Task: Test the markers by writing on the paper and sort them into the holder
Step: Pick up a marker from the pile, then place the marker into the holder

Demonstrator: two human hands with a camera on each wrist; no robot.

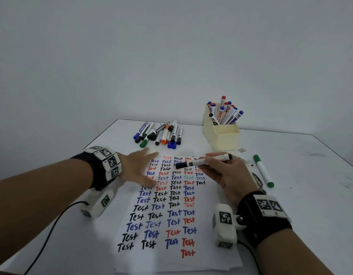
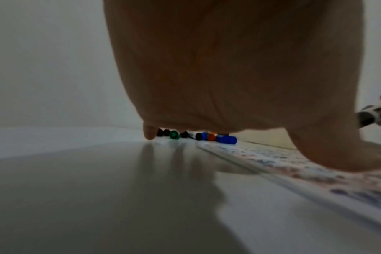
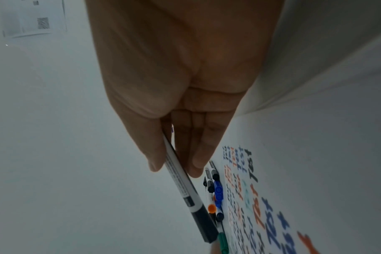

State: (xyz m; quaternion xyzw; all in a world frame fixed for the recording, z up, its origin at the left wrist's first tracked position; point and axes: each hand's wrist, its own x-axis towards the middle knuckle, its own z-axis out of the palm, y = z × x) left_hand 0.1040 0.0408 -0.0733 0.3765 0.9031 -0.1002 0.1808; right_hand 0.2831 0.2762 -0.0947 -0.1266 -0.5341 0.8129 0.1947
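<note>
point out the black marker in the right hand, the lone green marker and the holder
black marker point(image 1: 203, 160): head view, middle of its white barrel.
green marker point(image 1: 263, 170): head view, on its white barrel, lying right of the paper.
holder point(image 1: 224, 140): head view, on its cream front wall.

Markers, paper and holder lying across the white counter.
A black-capped marker point(image 1: 203, 160) is hanging level over the paper point(image 1: 171, 205), which is lying near the counter's front edge, filling with rows of "Test" in black, blue and red. A pile of capped markers point(image 1: 159, 134) is lying towards the back edge. The cream holder point(image 1: 221, 135) is standing near the back right, carrying red- and blue-capped markers upright. A green marker point(image 1: 263, 171) is lying right of the paper.
</note>
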